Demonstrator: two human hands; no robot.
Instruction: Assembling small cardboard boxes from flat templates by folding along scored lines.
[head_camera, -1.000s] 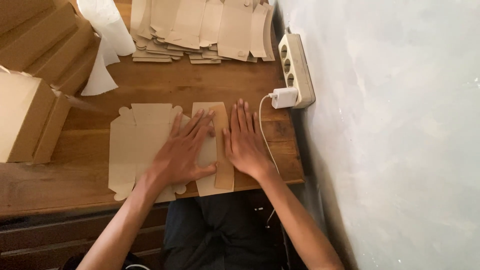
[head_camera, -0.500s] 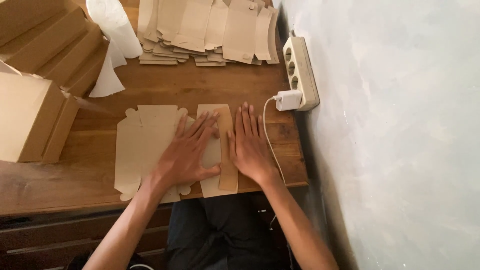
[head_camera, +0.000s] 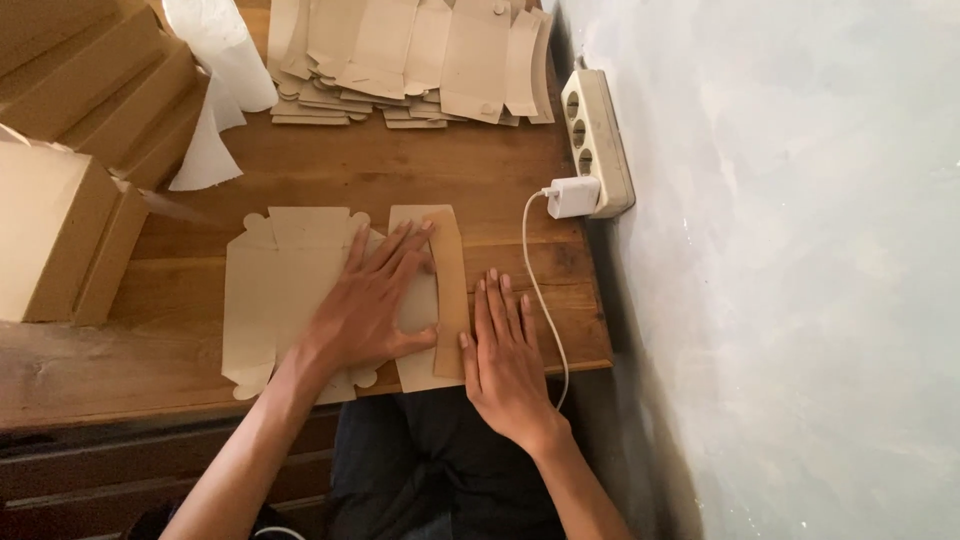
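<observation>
Mid-frame, the left hand (head_camera: 365, 310), fingers spread, presses flat a die-cut cardboard box blank (head_camera: 300, 300); the right hand (head_camera: 505, 355), fingers together, creases its folded side flap (head_camera: 448, 290).

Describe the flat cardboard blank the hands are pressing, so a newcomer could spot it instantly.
On the wooden table, look at the near edge, left of the white charger cable. The flat cardboard blank lies there singly under the left hand, with the right hand at its folded right flap. The other blanks sit stacked at the far edge.
</observation>
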